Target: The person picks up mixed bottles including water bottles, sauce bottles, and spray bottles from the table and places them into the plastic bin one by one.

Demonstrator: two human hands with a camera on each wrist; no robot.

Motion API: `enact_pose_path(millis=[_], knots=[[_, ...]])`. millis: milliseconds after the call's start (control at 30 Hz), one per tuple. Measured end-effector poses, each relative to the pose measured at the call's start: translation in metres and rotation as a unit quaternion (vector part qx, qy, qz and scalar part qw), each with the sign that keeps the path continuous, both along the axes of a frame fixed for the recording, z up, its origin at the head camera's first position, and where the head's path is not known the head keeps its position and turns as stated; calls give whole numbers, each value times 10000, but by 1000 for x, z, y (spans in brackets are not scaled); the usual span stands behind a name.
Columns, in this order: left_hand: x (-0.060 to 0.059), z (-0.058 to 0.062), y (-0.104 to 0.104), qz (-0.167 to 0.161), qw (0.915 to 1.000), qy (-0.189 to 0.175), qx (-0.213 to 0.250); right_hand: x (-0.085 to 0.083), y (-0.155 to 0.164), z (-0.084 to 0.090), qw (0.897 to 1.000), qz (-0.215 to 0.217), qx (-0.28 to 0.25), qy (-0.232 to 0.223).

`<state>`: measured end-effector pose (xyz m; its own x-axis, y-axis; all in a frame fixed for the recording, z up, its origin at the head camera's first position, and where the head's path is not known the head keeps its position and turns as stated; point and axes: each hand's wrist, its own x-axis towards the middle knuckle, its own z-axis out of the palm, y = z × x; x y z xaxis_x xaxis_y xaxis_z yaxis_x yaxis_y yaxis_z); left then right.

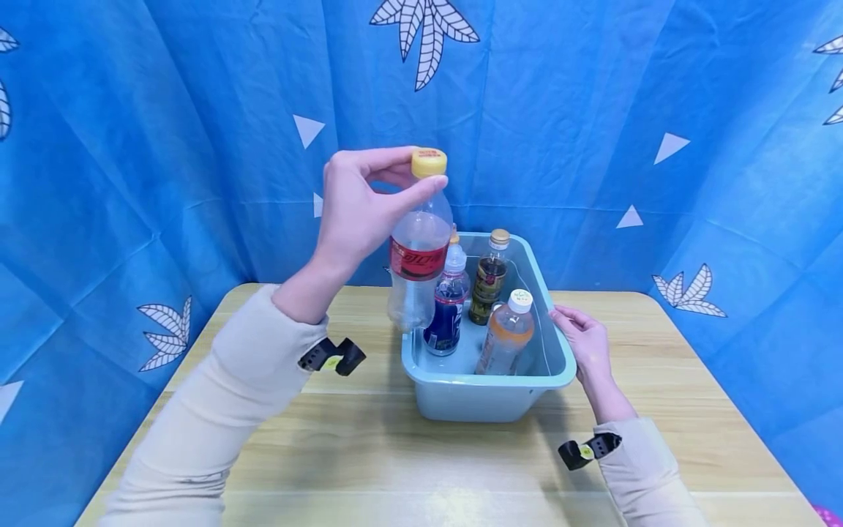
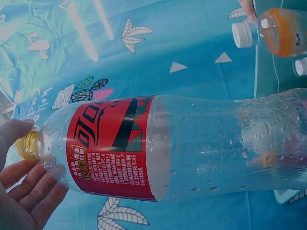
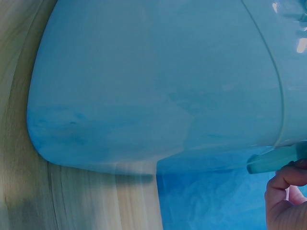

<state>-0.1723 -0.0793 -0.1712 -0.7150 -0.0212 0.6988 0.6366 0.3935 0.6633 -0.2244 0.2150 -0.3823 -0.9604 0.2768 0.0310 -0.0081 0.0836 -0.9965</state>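
Note:
My left hand (image 1: 358, 197) pinches an upright clear cola bottle (image 1: 418, 260) by its yellow cap and neck. The bottle, with its red label, hangs above the left rim of a light blue plastic basin (image 1: 481, 399). Droplets cling inside the bottle in the left wrist view. My right hand (image 1: 582, 340) grips the basin's right edge with curled fingers. Inside the basin stand a blue-labelled bottle (image 1: 444, 322) and a dark bottle (image 1: 487, 285) with a tan cap. A white-capped bottle (image 1: 506, 337) with an orange band leans there too.
The basin stands on a light wooden table (image 1: 329, 454). Behind and beside the table hangs a blue curtain (image 1: 560, 132) with leaf and triangle prints. An orange cap (image 1: 454, 237) shows at the basin's back left, its bottle mostly hidden.

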Motion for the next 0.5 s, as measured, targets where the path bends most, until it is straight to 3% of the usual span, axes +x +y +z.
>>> enact_pose_path(millis=[500], knots=[[-12, -20, 22, -430, 9988, -116, 209, 0, 0, 1, 10000, -12, 16, -25]])
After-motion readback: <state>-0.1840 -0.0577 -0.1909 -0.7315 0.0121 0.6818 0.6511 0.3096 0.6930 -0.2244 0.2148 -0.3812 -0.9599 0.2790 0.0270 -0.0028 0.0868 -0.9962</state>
